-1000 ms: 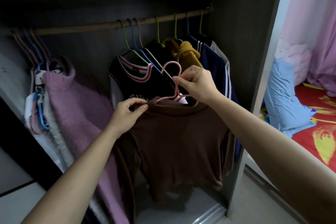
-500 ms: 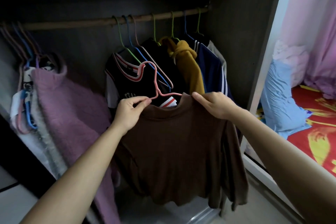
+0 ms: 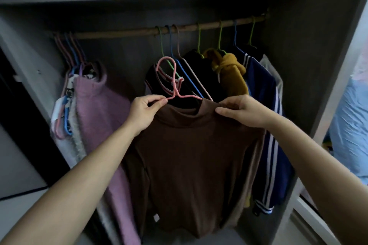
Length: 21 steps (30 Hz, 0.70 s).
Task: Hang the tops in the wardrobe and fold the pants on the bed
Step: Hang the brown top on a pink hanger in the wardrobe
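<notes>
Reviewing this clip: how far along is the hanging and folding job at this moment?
Done: several tops already hang on the rail, including a mustard hoodie and a navy striped jacket. In hand: the brown top sits on a pink hanger, left hand pinching the hanger, right hand at the shoulder; its hook is not on the rail. Left: hooking it; no pants are visible here.

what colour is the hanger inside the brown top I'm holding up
Pink: the thin pink wire hanger in the brown long-sleeved top, clearest in the head view.
</notes>
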{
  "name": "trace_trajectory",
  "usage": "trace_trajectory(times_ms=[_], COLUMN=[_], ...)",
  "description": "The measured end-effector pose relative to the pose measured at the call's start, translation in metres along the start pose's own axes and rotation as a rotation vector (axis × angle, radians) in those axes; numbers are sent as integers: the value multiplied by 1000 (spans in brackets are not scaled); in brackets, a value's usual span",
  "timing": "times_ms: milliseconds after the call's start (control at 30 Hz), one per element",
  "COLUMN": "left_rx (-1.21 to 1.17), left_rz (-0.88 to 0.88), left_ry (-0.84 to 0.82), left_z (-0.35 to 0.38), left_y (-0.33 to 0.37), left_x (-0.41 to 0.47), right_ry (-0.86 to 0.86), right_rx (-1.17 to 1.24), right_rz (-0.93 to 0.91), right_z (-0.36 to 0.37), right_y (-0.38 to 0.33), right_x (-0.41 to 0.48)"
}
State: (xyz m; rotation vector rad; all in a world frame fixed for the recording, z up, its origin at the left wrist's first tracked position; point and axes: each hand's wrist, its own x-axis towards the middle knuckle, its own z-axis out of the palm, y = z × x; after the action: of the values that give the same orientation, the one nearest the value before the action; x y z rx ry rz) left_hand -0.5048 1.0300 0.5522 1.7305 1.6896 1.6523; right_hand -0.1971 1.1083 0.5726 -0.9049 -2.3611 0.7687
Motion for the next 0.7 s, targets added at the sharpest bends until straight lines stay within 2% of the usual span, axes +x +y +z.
trace_trajectory(times_ms=[67, 133, 233, 500, 600, 700], left_rx=[150, 345, 591, 780, 969, 1087], left_rz=[54, 141, 204, 152, 33, 26], left_ry=[-14, -16, 7, 176, 175, 115], left_z=[-7, -13, -21, -75, -102, -120], left_y=[2, 4, 10, 12, 16, 19], left_x=[10, 24, 44, 97, 126, 151], right_ry=[-218, -283, -186, 54, 173, 245], right_rx=[238, 405, 475, 625, 721, 788], right_rz=[42, -6, -63, -11, -18, -52], right_z=[-7, -12, -12, 20, 32, 44], right_y=[-18, -35, -56, -98, -117, -134], right_x=[7, 15, 31, 83, 109, 134])
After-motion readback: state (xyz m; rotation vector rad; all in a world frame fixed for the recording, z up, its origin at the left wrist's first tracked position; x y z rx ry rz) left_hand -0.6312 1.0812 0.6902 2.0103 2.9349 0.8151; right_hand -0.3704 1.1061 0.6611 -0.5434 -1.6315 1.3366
